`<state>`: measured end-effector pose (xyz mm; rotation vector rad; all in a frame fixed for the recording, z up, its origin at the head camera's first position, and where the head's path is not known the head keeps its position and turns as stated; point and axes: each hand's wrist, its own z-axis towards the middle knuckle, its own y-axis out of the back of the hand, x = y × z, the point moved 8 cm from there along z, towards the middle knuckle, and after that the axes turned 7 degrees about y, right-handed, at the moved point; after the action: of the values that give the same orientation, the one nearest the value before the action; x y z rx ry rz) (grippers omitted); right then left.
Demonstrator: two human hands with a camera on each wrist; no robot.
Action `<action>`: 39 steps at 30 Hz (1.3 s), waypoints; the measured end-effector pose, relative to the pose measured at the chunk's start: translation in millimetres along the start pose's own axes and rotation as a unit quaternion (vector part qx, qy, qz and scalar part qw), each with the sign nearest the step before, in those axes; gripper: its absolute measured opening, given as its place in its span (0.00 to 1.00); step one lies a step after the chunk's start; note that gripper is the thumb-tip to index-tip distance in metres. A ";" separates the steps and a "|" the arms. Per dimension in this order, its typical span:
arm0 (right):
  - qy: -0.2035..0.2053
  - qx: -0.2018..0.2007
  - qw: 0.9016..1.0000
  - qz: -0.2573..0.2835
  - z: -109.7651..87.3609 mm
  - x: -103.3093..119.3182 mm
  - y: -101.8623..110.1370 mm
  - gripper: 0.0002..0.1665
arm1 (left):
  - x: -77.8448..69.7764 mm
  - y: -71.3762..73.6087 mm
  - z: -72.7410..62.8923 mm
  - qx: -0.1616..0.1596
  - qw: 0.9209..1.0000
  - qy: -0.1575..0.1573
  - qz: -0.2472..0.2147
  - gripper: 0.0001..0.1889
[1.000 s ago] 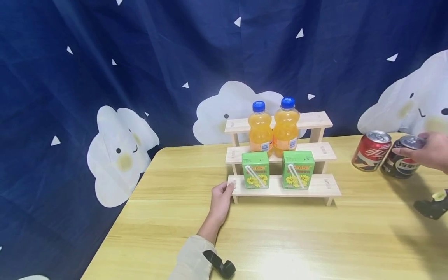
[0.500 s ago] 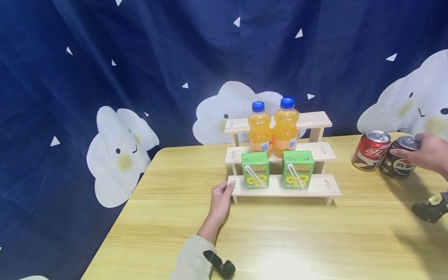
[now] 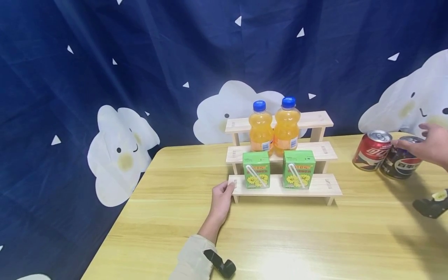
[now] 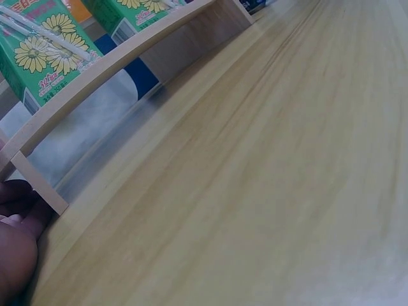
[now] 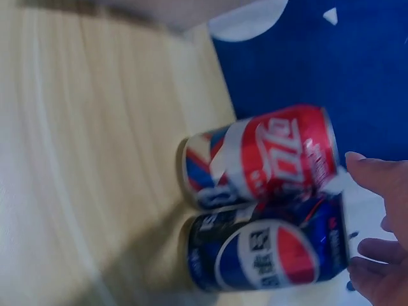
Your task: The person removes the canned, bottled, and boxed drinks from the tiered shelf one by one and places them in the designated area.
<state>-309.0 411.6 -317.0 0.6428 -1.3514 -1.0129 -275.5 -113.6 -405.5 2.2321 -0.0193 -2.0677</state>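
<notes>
My left hand (image 3: 221,198) grips the left end of the bottom board of a wooden three-tier display stand (image 3: 323,184). In the left wrist view its fingers (image 4: 19,197) curl beside the stand's leg. My right hand (image 3: 432,146) is at the top of a dark blue Pepsi can (image 3: 400,162), thumb and fingers spread apart. From the right wrist view, the thumb and fingertips lie just beyond the can tops. The Pepsi can stands upright beside a red Coca-Cola can (image 3: 371,151); both are on the table, right of the stand.
Two green drink cartons (image 3: 256,170) with straws stand on the bottom board. Two orange drink bottles (image 3: 287,126) with blue caps stand on the middle board. A navy curtain (image 3: 168,46) with cloud faces hangs behind the wooden table (image 3: 168,202).
My right hand has loosened from the Pepsi can, its fingers lifting off the top. The can sits against the red can, its label turned slightly. My left hand stays on the stand.
</notes>
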 end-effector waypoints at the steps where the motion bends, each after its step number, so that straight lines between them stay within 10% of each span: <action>1: 0.000 -0.002 1.000 -0.001 0.8 2.8 1.8 0.54 | -0.3 -0.2 -0.1 0.001 1.000 -0.001 0.001 0.15; 21: 0.096 -0.020 0.992 0.080 -0.5 113.6 20.6 0.53 | 2.2 0.7 0.4 0.003 1.000 0.004 -0.002 0.16; 39: 0.172 0.051 0.964 0.194 -13.7 200.0 -20.1 0.47 | 1.0 0.2 1.0 0.004 1.000 -0.001 -0.004 0.16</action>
<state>-315.6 225.4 -240.3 0.5707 -1.1644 -0.4909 -276.4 -114.0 -406.6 2.2384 -0.0179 -2.0782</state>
